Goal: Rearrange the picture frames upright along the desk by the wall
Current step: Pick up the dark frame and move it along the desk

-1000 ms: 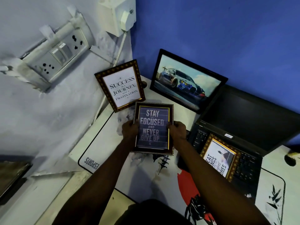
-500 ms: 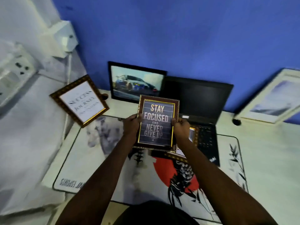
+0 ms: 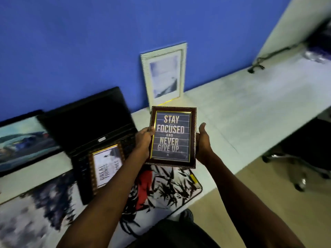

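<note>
I hold a dark brown "Stay Focused and Never Give Up" frame (image 3: 172, 136) in the air above the desk, its face towards me. My left hand (image 3: 144, 140) grips its left edge and my right hand (image 3: 203, 142) its right edge. Just behind it a white frame (image 3: 163, 74) stands upright against the blue wall. A gold-edged quote frame (image 3: 106, 165) lies flat on the keyboard of the open laptop (image 3: 86, 122). At the far left a black-framed car picture (image 3: 21, 142) leans against the wall.
A printed desk mat (image 3: 161, 190) covers the desk's left part. Bare white desk (image 3: 250, 108) stretches to the right of the white frame. A cable (image 3: 265, 58) lies at the far right, and an office chair base (image 3: 295, 163) stands under the desk.
I have carried the frame to the right, from beside the car picture past the laptop to the front of the white frame. My view has swung right with it; the "Success" frame is out of sight.
</note>
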Tool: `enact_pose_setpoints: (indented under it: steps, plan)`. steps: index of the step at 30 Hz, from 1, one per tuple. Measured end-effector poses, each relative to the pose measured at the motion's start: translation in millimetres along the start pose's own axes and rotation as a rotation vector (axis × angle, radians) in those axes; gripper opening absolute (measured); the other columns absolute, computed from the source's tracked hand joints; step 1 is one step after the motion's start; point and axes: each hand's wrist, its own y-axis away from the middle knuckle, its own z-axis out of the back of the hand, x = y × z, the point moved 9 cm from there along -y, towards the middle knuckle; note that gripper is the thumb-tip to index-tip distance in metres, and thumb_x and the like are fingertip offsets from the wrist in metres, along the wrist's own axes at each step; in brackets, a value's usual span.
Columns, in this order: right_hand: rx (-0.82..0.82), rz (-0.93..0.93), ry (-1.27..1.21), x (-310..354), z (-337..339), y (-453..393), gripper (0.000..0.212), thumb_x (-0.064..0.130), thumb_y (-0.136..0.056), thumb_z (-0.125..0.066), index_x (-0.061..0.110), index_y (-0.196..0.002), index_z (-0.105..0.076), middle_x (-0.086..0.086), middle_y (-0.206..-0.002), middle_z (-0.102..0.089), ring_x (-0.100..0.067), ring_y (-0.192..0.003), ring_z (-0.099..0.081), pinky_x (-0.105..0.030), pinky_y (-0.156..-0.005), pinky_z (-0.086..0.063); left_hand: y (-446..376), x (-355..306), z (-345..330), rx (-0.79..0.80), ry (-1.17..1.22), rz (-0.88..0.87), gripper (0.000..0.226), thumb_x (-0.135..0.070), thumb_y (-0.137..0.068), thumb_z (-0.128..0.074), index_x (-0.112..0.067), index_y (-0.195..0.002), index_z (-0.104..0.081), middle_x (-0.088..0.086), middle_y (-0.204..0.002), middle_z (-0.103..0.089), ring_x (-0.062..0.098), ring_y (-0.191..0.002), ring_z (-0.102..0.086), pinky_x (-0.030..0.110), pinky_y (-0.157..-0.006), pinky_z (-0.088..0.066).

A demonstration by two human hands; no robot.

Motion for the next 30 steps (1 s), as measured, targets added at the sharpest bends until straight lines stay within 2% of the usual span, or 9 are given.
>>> enact_pose_setpoints:
  steps: [3, 8, 11, 14, 18, 23, 26, 28, 30]
  plan:
    - [0.085, -0.088, -0.113, 4.8, 41.6, 5.8, 0.093, 0.084, -0.088, -0.019, 0.017, -0.136, -0.063, -0.019, -0.127, -0.071, -0.04, -0.114, -0.07, -0.054, -0.099, -0.055, -3.3, 3.5, -56.9, 0.028, -0.015, 0.019, 0.018, -0.026, -0.092, -0.067, -0.014, -0.102, -0.075, 0.015, -0.107, -0.076, 0.033, -0.097, -0.073, 0.055, -0.089, -0.059]
    - [0.208, -0.125, -0.187, 9.1, 95.4, 3.8, 0.09, 0.087, -0.085, -0.031, 0.022, -0.14, -0.06, -0.017, -0.139, -0.065, -0.042, -0.128, -0.061, -0.06, -0.106, -0.048, -6.4, 11.6, -125.4, 0.109, -0.082, 0.013, 0.02, -0.028, -0.093, -0.066, -0.011, -0.101, -0.075, 0.017, -0.102, -0.077, 0.035, -0.088, -0.075, 0.057, -0.081, -0.061]
    - [0.209, -0.06, -0.101, 11.6, 116.5, -5.7, 0.058, 0.054, -0.097, -0.052, 0.013, -0.138, -0.059, -0.017, -0.133, -0.068, -0.042, -0.126, -0.062, -0.058, -0.106, -0.05, -8.5, 13.6, -143.8, 0.132, -0.119, -0.023, 0.022, -0.028, -0.096, -0.064, -0.01, -0.106, -0.074, 0.015, -0.104, -0.077, 0.027, -0.077, -0.073, 0.038, -0.068, -0.062]
    - [0.256, -0.048, 0.035, 0.0, 127.8, -19.1, 0.042, 0.019, -0.095, -0.065, 0.011, -0.136, -0.059, -0.016, -0.132, -0.069, -0.037, -0.12, -0.067, -0.055, -0.105, -0.051, -8.6, 18.1, -160.2, 0.16, -0.195, -0.032, 0.02, -0.025, -0.1, -0.057, -0.018, -0.113, -0.07, 0.004, -0.103, -0.074, 0.012, -0.073, -0.068, 0.019, -0.053, -0.052]
    - [0.171, 0.014, 0.202, -10.1, 148.0, -41.3, 0.046, -0.001, -0.082, -0.072, 0.013, -0.126, -0.067, -0.012, -0.122, -0.075, -0.035, -0.114, -0.07, -0.056, -0.104, -0.053, -15.1, 31.7, -167.7, 0.174, -0.342, -0.04, 0.029, -0.019, -0.103, -0.051, -0.019, -0.128, -0.066, 0.002, -0.118, -0.07, 0.014, -0.091, -0.065, 0.018, -0.064, -0.042]
    - [0.123, 0.047, 0.287, -19.3, 161.5, -57.4, 0.051, -0.013, -0.076, -0.067, 0.018, -0.116, -0.07, -0.002, -0.109, -0.079, -0.029, -0.111, -0.071, -0.036, -0.086, -0.061, -27.9, 55.3, -166.2, 0.156, -0.368, -0.024, 0.032, -0.016, -0.102, -0.051, -0.018, -0.132, -0.064, 0.002, -0.118, -0.071, 0.018, -0.104, -0.066, 0.025, -0.075, -0.054]
    - [0.089, 0.094, 0.327, -20.7, 171.9, -65.2, 0.057, -0.017, -0.075, -0.062, 0.009, -0.125, -0.068, -0.007, -0.115, -0.077, -0.024, -0.107, -0.072, -0.034, -0.083, -0.061, -30.3, 62.3, -166.6, 0.148, -0.32, -0.043, 0.037, -0.011, -0.101, -0.054, -0.01, -0.137, -0.06, 0.004, -0.116, -0.07, 0.008, -0.095, -0.067, 0.036, -0.088, -0.056]
    - [0.072, 0.103, 0.359, -26.5, 179.5, -67.5, 0.054, -0.016, -0.076, -0.062, 0.008, -0.125, -0.068, -0.01, -0.116, -0.076, -0.018, -0.1, -0.073, -0.035, -0.083, -0.061, -28.3, 62.3, -169.1, 0.176, -0.349, -0.109, 0.033, -0.007, -0.101, -0.053, -0.007, -0.133, -0.063, 0.0, -0.105, -0.07, -0.005, -0.08, -0.068, 0.033, -0.083, -0.059]
    - [0.064, 0.096, 0.381, -32.8, 183.9, -65.7, 0.049, -0.014, -0.079, -0.064, 0.01, -0.122, -0.069, -0.008, -0.113, -0.075, -0.016, -0.097, -0.073, -0.035, -0.081, -0.06, -24.6, 60.8, -172.2, 0.218, -0.387, -0.173, 0.031, -0.008, -0.1, -0.054, -0.007, -0.129, -0.065, -0.001, -0.104, -0.072, -0.004, -0.082, -0.069, 0.029, -0.081, -0.061]
